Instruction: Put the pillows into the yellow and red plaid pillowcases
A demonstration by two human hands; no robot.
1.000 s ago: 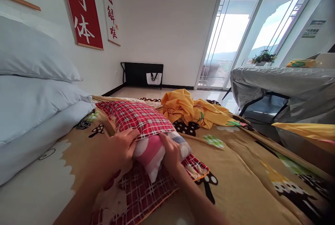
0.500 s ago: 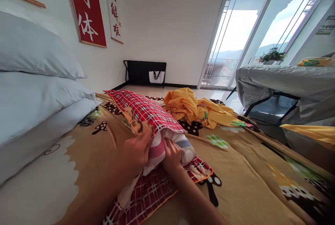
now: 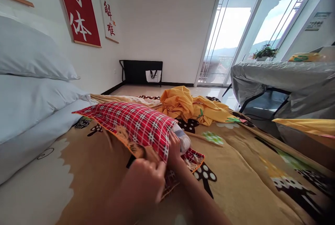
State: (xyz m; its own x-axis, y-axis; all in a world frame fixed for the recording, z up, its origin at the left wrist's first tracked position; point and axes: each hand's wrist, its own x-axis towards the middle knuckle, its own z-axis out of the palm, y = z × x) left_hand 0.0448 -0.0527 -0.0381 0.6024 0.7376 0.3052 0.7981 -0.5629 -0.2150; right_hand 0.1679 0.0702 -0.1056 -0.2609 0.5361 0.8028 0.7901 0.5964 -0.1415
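A red plaid cloth [image 3: 136, 117] with an orange edge and a tan printed underside is draped over a pale, blue-striped rolled cloth [image 3: 183, 139] on the bed. My left hand [image 3: 149, 174], a little blurred, is closed on the plaid cloth's near edge and pulls it down over the roll. Beside it my right hand [image 3: 174, 150] is curled against the roll, its fingertips hidden under the plaid cloth. Another corner of plaid cloth [image 3: 197, 160] lies beneath the roll on the right.
A tan patterned blanket [image 3: 235, 169] covers the bed. Pillows [image 3: 34, 103] are stacked at the left. A crumpled yellow cloth [image 3: 180, 103] lies at the far edge. At the right stands a table under a silver cover [image 3: 282, 75]; a yellow-topped box [image 3: 306, 127] is nearer.
My left hand has moved down and nearer, drawing the plaid edge over the roll, whose pink stripe is now hidden. The plaid cloth has spread left. My right hand stays at the roll.
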